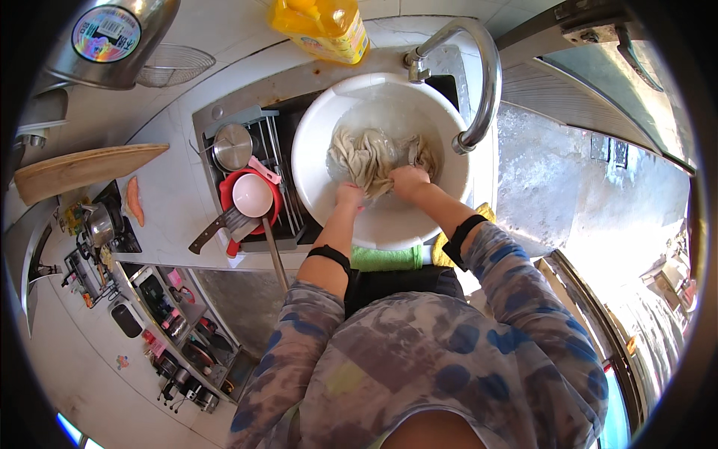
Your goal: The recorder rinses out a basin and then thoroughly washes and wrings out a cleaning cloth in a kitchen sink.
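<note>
A large white plastic basin (pixel 314 129) rests over the sink, with cloudy water in it. In the water lies a bunched, wet beige cloth (pixel 367 154), its right part showing a darker patterned fold. My right hand (pixel 409 181) is closed around the cloth near the basin's middle. Lower left of it, my left hand (pixel 350 196) is curled with its fingers at the cloth's near end, gripping it. The fingertips of both hands are partly hidden by the cloth and wrists.
A curved chrome faucet (pixel 493 84) arches over the basin's right rim. Behind stands a bottle of yellow liquid (pixel 331 28). At left, a rack holds a steel lid (pixel 233 147), a white bowl (pixel 252 195) in a red colander, and a cleaver (pixel 219 227). A green towel (pixel 387 257) hangs at the front edge.
</note>
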A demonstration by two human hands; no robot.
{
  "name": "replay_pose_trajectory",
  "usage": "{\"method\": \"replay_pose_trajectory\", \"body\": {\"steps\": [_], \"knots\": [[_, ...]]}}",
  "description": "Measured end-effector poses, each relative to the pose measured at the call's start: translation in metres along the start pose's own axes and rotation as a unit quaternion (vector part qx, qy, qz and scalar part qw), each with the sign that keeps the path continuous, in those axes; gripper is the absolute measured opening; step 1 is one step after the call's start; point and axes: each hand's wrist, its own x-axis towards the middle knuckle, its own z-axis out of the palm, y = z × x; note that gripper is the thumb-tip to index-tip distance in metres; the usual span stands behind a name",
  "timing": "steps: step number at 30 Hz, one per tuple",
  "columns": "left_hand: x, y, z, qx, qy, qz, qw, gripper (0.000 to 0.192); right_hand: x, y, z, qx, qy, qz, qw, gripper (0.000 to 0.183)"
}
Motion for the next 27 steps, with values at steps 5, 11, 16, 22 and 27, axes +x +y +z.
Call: {"method": "replay_pose_trajectory", "body": {"steps": [5,11,16,22,27], "knots": [[-0.098,0.055,-0.067,-0.236,-0.135,0.171,0.947,0.014,-0.07,-0.019,-0.097,0.195,0.087,-0.024,0.977,0.025],[-0.272,0.081,-0.173,-0.237,-0.17,0.366,0.884,0.01,-0.179,-0.062,-0.208,0.271,0.162,-0.29,0.904,0.024],[-0.311,0.073,-0.199,-0.249,-0.131,0.447,0.849,0.012,-0.212,-0.076,-0.239,0.208,0.263,-0.395,0.855,0.029],[-0.169,0.087,-0.145,-0.322,-0.149,0.339,0.871,0.025,-0.109,-0.036,-0.159,0.125,0.071,-0.084,0.986,0.03],[-0.082,0.056,-0.064,-0.08,-0.091,0.26,0.958,0.058,0.015,0.022,-0.024,0.172,0.159,0.185,0.955,0.027]]}}
